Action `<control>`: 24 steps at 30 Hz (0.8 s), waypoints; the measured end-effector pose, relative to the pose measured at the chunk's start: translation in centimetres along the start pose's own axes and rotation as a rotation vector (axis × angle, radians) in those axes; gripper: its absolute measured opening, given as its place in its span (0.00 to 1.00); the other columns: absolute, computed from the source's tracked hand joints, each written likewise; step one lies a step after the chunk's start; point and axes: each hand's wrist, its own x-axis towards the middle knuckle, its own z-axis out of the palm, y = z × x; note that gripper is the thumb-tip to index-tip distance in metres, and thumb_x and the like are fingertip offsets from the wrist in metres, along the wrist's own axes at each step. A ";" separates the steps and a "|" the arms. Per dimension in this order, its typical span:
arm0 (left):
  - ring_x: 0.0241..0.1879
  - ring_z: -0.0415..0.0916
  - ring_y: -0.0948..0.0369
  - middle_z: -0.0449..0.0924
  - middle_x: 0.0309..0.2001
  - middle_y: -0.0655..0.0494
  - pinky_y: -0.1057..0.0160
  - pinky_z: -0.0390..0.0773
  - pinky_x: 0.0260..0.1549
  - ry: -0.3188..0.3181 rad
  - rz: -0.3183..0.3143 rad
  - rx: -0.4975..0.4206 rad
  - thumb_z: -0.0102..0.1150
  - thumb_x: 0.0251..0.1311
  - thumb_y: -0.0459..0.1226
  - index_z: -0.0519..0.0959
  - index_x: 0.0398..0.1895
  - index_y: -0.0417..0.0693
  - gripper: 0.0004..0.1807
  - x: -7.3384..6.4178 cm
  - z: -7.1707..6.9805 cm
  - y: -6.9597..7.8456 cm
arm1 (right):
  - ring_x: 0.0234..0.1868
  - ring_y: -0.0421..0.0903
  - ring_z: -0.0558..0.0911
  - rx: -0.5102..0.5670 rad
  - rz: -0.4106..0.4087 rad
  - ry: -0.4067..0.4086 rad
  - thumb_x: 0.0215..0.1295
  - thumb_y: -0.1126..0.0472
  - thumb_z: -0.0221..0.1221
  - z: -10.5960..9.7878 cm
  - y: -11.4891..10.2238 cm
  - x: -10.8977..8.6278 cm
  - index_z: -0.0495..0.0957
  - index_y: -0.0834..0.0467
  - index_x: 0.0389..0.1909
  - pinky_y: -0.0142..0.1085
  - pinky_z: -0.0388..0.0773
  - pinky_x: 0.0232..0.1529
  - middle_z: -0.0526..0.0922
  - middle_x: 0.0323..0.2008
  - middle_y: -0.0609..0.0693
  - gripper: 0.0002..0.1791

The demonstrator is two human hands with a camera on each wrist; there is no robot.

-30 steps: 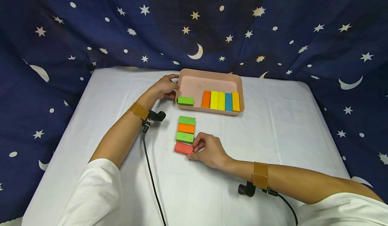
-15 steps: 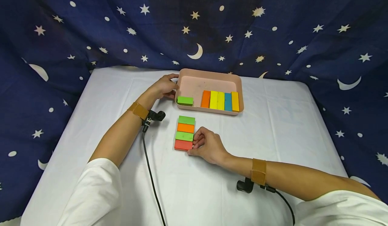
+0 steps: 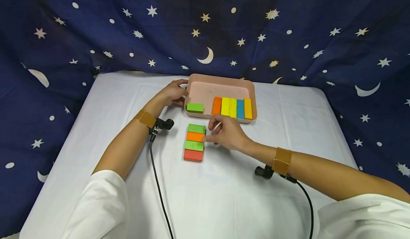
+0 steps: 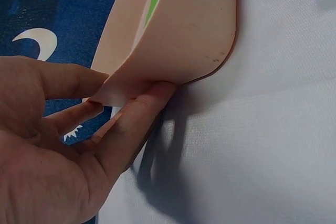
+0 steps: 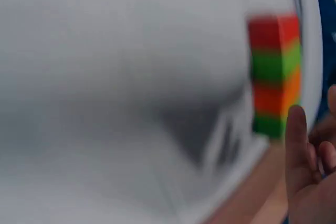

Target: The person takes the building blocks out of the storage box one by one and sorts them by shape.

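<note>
Head view: left hand (image 3: 173, 91) grips the pink tray (image 3: 205, 90) while right hand (image 3: 229, 133), loosely curled, narrowly parted, hovers beside four blocks (image 3: 194, 145)

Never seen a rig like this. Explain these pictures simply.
No machine here: a person works with a bare left hand and right hand. The wide picture comes from a camera on the head; the two close ones from the left wrist camera and right wrist camera. On the white table sits a pink tray, holding a green block apart from five blocks side by side. In front lies a row of four blocks: green, orange, green, red. The left hand holds the tray's left end; the right hand grips nothing, its thumb close to the row's orange block.
</note>
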 end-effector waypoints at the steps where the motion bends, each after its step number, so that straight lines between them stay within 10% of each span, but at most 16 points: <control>1: 0.32 0.82 0.59 0.77 0.62 0.39 0.60 0.87 0.36 0.003 0.000 0.003 0.51 0.72 0.29 0.59 0.83 0.61 0.38 -0.1 -0.1 0.0 | 0.28 0.49 0.85 0.003 -0.019 0.023 0.53 0.59 0.80 -0.5 -0.1 1.0 0.80 0.61 0.41 0.40 0.85 0.30 0.84 0.36 0.56 0.21; 8: 0.32 0.84 0.59 0.77 0.62 0.40 0.61 0.87 0.33 -0.005 0.000 -0.014 0.52 0.72 0.30 0.59 0.83 0.62 0.38 -0.3 0.1 -0.2 | 0.41 0.52 0.86 -0.062 -0.075 0.134 0.60 0.70 0.69 -2.6 -0.1 6.9 0.86 0.64 0.44 0.45 0.77 0.57 0.88 0.43 0.60 0.11; 16: 0.31 0.83 0.61 0.77 0.62 0.41 0.61 0.87 0.34 0.000 -0.015 -0.009 0.53 0.71 0.29 0.60 0.82 0.63 0.39 -0.4 0.6 -0.3 | 0.53 0.52 0.85 0.052 0.189 -0.008 0.58 0.67 0.73 -2.5 0.2 10.0 0.85 0.59 0.56 0.39 0.86 0.50 0.84 0.57 0.57 0.23; 24: 0.30 0.83 0.60 0.77 0.62 0.39 0.62 0.86 0.32 0.012 -0.010 -0.008 0.52 0.70 0.28 0.59 0.83 0.61 0.39 -0.4 0.1 0.0 | 0.58 0.51 0.81 -0.008 0.248 -0.120 0.52 0.70 0.75 -2.0 -0.1 11.9 0.85 0.59 0.58 0.41 0.81 0.61 0.87 0.56 0.54 0.28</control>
